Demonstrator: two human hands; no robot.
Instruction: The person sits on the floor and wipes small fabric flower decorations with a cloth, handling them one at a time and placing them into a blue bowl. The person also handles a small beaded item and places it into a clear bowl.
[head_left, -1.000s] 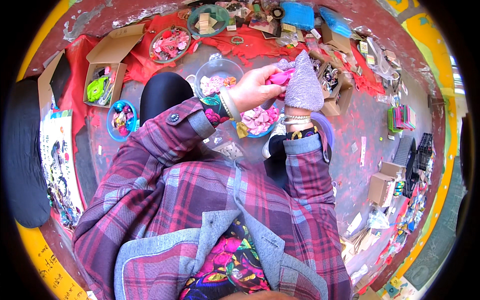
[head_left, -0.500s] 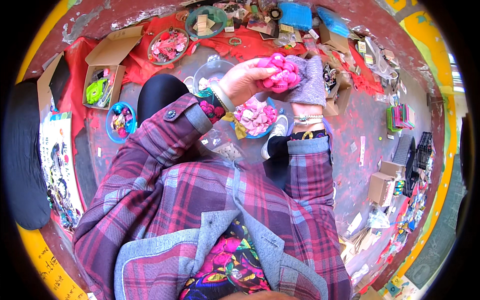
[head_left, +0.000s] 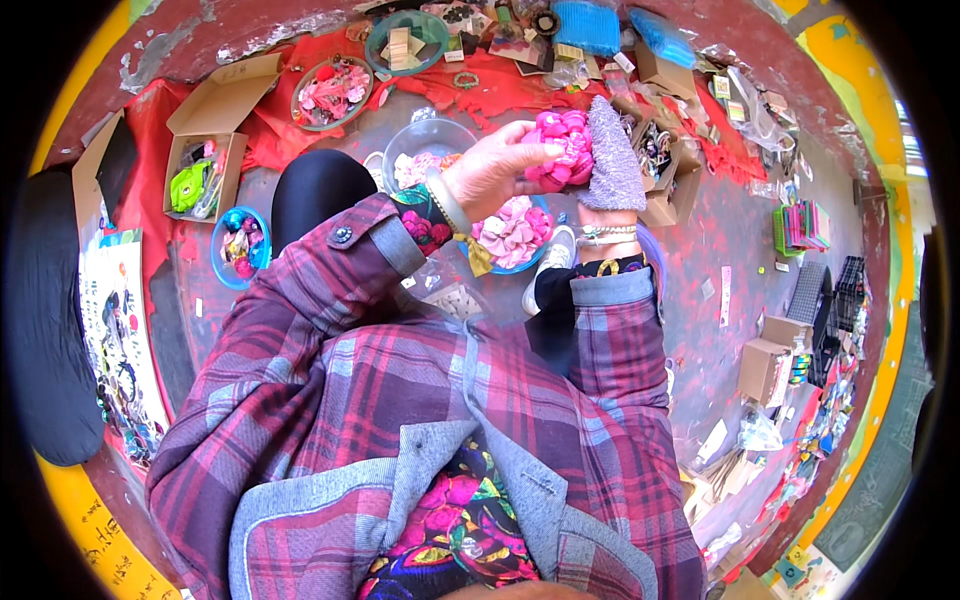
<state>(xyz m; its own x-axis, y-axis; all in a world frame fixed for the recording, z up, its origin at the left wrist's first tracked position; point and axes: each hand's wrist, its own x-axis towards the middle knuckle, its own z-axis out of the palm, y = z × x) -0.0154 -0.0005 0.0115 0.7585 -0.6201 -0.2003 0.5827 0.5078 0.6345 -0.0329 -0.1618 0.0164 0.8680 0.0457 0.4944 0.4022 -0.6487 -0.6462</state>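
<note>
My left hand (head_left: 488,172) is closed on a bright pink fabric flower (head_left: 560,150), its thumb resting across the petals. Beside the flower is a fuzzy grey-purple cloth (head_left: 614,165), which covers my right hand (head_left: 608,217) like a mitt. Only the skin near the bracelets at its wrist shows; the fingers are hidden. The flower's right edge lies against the cloth or right in front of it; I cannot tell which. Below my left hand, a blue basin (head_left: 548,218) contains pale pink fabric flowers (head_left: 512,233).
A clear bowl (head_left: 432,133) with pink pieces stands beyond my left hand. Further left are a small blue basket (head_left: 226,268) of ornaments and an open cardboard box (head_left: 222,118). More cardboard boxes (head_left: 683,180) lie right of the cloth. Red fabric (head_left: 480,95) runs along the far wall.
The cloth on my right hand has turned from a broad, wide-facing shape to a narrow, upright one. The pink flower has shifted slightly and stays in my left hand.
</note>
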